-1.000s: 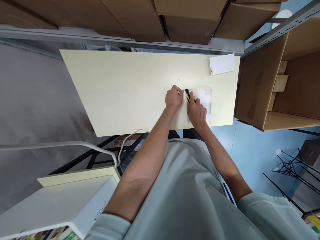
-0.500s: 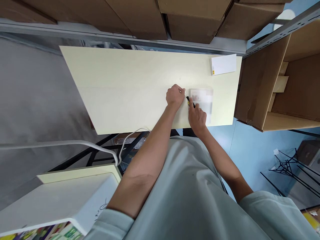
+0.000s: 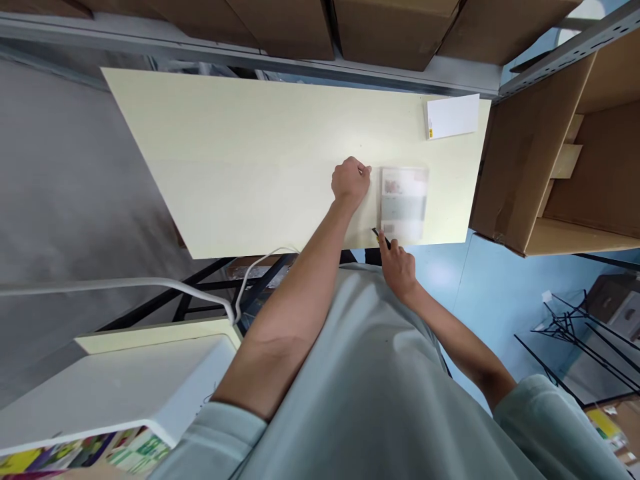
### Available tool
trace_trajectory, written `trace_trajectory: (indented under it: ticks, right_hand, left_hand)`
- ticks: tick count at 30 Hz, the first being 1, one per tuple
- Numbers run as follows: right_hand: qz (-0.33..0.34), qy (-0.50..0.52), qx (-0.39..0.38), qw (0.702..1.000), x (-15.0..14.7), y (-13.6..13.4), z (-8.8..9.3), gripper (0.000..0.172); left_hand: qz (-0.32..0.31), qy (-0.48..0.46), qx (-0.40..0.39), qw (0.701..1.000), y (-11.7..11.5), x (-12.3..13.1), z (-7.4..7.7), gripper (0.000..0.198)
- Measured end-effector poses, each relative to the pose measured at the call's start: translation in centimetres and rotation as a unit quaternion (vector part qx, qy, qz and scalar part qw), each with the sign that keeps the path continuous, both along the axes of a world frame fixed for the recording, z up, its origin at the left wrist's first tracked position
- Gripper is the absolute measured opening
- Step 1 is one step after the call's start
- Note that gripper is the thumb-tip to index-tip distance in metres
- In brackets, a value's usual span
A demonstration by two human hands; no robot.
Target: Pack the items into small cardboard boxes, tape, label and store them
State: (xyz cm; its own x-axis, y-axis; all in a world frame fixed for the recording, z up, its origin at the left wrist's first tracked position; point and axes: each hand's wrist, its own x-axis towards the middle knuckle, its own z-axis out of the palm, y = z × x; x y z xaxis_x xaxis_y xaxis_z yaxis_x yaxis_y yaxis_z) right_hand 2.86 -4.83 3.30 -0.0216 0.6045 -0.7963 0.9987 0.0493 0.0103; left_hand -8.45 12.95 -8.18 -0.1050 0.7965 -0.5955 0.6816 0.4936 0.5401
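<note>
A flat, pale pack [image 3: 404,205] with faint printing lies on the cream table [image 3: 240,160], seemingly in clear film. Just off its near left corner is the black and yellow tip of a utility knife [image 3: 375,233]. My right hand [image 3: 398,268] is closed round that knife at the table's front edge, index finger stretched along it. To the left of the pack, my left hand [image 3: 350,181] rests on the table as a fist, thumb pressed to the fingers. Whatever it may pinch is hidden. A slim white box [image 3: 453,117] with a yellow mark lies at the far right corner.
Cardboard boxes [image 3: 385,33] line a metal shelf [image 3: 200,50] behind the table. A large open carton [image 3: 533,153] stands against the right side. At the lower left are a white cable [image 3: 165,283] and a white cabinet [image 3: 120,387] holding books.
My right hand has drawn the knife toward my body, from beside the pack's upper left to its near left corner. My left hand has stayed almost in place. The view has shifted slightly.
</note>
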Motion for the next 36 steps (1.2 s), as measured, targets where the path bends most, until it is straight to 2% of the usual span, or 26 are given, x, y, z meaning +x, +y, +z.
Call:
trace_trajectory:
  ticks: [4, 7, 9, 11, 13, 15, 17, 19, 21, 24, 26, 28, 30, 32, 34, 36]
  right_hand:
    - [0.024, 0.007, -0.041, 0.999, -0.1, -1.5, 0.9, 0.074]
    - [0.026, 0.02, -0.065, 0.997, 0.2, -1.6, 1.9, 0.068]
    - [0.006, 0.027, -0.053, 0.998, 0.9, -0.9, 3.0, 0.062]
    - [-0.028, 0.025, -0.014, 0.999, 2.1, 0.6, 4.2, 0.059]
    - [-0.061, 0.013, 0.049, 0.997, 3.7, 3.1, 5.8, 0.062]
    - [-0.083, -0.001, 0.129, 0.988, 5.4, 6.3, 7.7, 0.065]
    - [-0.092, -0.003, 0.215, 0.972, 6.9, 10.0, 10.3, 0.062]
    - [-0.088, 0.01, 0.29, 0.953, 7.8, 14.1, 13.5, 0.05]
    - [-0.065, 0.025, 0.358, 0.931, 8.2, 18.4, 17.1, 0.04]
    - [-0.012, 0.041, 0.451, 0.891, 8.1, 24.9, 22.2, 0.04]
    - [0.023, 0.047, 0.488, 0.871, 7.7, 29.2, 24.6, 0.043]
    - [0.052, 0.049, 0.497, 0.865, 7.2, 33.0, 26.0, 0.043]
    - [0.069, 0.043, 0.483, 0.872, 6.7, 36.2, 26.2, 0.04]
    - [0.071, 0.036, 0.468, 0.88, 6.3, 38.5, 25.8, 0.037]
    - [0.066, 0.04, 0.467, 0.881, 6.0, 40.0, 25.2, 0.036]
    - [0.058, 0.057, 0.477, 0.875, 5.9, 40.6, 24.7, 0.037]
  left_hand:
    - [-0.002, -0.002, -0.003, 1.0, 0.1, 0.0, -0.6, 0.015]
    - [-0.001, -0.004, -0.007, 1.0, 0.2, -0.2, -0.8, 0.015]
    - [0.0, -0.032, -0.022, 0.999, 0.3, -0.5, -0.3, 0.017]
    - [-0.001, -0.088, -0.048, 0.995, 0.4, -0.7, 1.0, 0.022]
    - [0.008, -0.141, -0.047, 0.989, 0.4, -0.7, 3.0, 0.02]
    - [0.017, -0.164, 0.002, 0.986, 0.8, -0.1, 5.6, 0.009]
    - [0.02, -0.194, 0.059, 0.979, 1.9, 0.9, 8.7, 0.015]
    - [0.013, -0.234, 0.128, 0.964, 4.0, 2.1, 12.3, 0.024]
    - [-0.004, -0.297, 0.214, 0.931, 6.9, 3.0, 16.3, 0.024]
    - [-0.022, -0.339, 0.312, 0.887, 11.6, 3.5, 22.8, 0.018]
    - [-0.022, -0.337, 0.352, 0.873, 14.0, 3.4, 26.7, 0.017]
    - [-0.022, -0.33, 0.377, 0.865, 15.3, 3.2, 29.8, 0.018]
    - [-0.028, -0.322, 0.389, 0.863, 15.6, 2.9, 31.7, 0.019]
    - [-0.032, -0.312, 0.394, 0.864, 15.1, 2.6, 32.4, 0.019]
    - [-0.035, -0.304, 0.389, 0.869, 14.2, 2.1, 32.1, 0.018]
    - [-0.033, -0.289, 0.372, 0.882, 13.1, 1.4, 30.9, 0.017]
